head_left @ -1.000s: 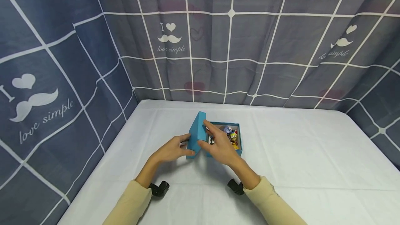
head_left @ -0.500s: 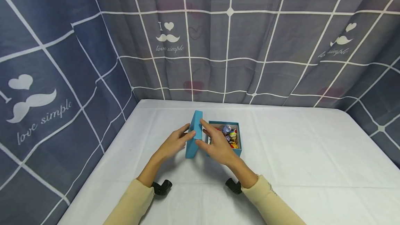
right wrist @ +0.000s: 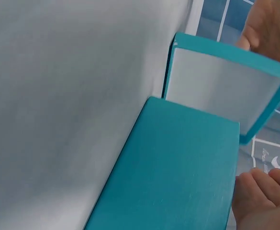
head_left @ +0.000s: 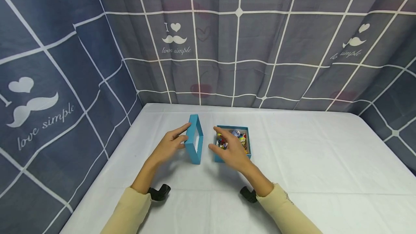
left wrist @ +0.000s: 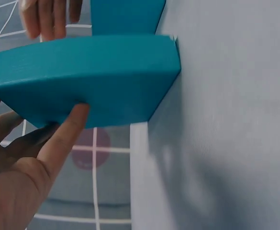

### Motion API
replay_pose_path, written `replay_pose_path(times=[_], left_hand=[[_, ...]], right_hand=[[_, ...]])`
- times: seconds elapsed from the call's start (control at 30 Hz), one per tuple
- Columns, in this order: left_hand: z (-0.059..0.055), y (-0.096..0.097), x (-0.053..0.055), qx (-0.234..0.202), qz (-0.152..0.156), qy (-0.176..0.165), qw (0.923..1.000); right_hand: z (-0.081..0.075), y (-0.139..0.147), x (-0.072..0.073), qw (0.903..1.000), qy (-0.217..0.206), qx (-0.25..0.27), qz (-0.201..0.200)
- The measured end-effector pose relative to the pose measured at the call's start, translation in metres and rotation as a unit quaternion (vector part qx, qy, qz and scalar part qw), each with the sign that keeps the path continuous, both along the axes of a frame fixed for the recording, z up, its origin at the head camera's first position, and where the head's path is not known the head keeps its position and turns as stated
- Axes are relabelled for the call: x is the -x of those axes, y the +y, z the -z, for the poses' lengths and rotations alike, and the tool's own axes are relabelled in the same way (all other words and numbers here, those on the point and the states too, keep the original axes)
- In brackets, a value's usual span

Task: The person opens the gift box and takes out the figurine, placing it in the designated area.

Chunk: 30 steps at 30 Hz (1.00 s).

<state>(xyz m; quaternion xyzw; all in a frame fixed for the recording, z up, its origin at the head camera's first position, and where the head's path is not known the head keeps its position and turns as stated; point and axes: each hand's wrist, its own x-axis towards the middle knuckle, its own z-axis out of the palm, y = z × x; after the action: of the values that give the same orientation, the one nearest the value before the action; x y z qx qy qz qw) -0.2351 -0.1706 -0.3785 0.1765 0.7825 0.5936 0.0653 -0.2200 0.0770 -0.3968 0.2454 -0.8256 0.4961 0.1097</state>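
Two hands are shown at work around the teal box (head_left: 220, 159), and here the lid (head_left: 191, 133) is seen well off it, stood on edge just left of the box with a gap between, its hollow white inside turned boxward! On the lid's outer side, away from the box, the left hand (head_left: 167, 146) is placed: its fingers are spread and fairly straight, a fingertip pressed to the flat face, with no pinch across the lid shown. By the look of it, the lid is propped this way so that it is kept from toppling outward; its lower edge seems to be borne by the table (head_left: 312, 161), though how much weight is carried by the hand cannot be told. And over the left part of the box, the right hand (head_left: 233, 152) is held, thumb and fingers parted, nothing gripped; whether the rim is brushed cannot be made out. Small colourful figures (head_left: 242, 140) are packed inside the box, partly hidden by that hand. The box itself is set flat and open side up, presumably so that its loose load is kept from spilling. Nearer the person than the box, a black wrist device (head_left: 160, 192) is worn at the left sleeve (head_left: 130, 208), likely strapped there so that the fingers are left free. Beyond the box, a gridded curtain (head_left: 289, 46) is hung.
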Motion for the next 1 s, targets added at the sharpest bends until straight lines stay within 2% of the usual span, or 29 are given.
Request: replay_pose_path(times=[0.1,0.27,0.43,0.57,0.73,0.87,1.0], left_hand=[[-0.001,-0.011,0.000,0.014,-0.018,0.016,0.9996],[0.001,-0.027,0.000,0.047,-0.044,0.040,0.9971],[0.005,-0.040,0.001,0.135,-0.071,0.037,0.9875],[0.014,-0.047,0.003,0.202,-0.061,0.009,0.9775],[0.025,-0.052,0.007,0.242,-0.040,-0.020,0.9692],[0.029,-0.052,0.008,0.246,-0.030,-0.025,0.9686],[0.029,-0.050,0.006,0.235,-0.003,0.004,0.9719]], right_hand=[[0.000,0.005,0.002,0.9998,0.008,-0.001,0.016],[0.001,0.016,0.005,0.9994,-0.008,0.020,0.026],[0.002,0.024,0.007,0.9992,-0.004,0.017,0.035],[0.003,0.029,0.009,0.9992,-0.001,0.016,0.035],[0.005,0.034,0.011,0.9995,-0.010,0.002,0.030],[0.005,0.037,0.013,0.9994,-0.017,-0.022,0.019],[0.003,0.039,0.013,0.9982,-0.035,-0.046,0.013]])
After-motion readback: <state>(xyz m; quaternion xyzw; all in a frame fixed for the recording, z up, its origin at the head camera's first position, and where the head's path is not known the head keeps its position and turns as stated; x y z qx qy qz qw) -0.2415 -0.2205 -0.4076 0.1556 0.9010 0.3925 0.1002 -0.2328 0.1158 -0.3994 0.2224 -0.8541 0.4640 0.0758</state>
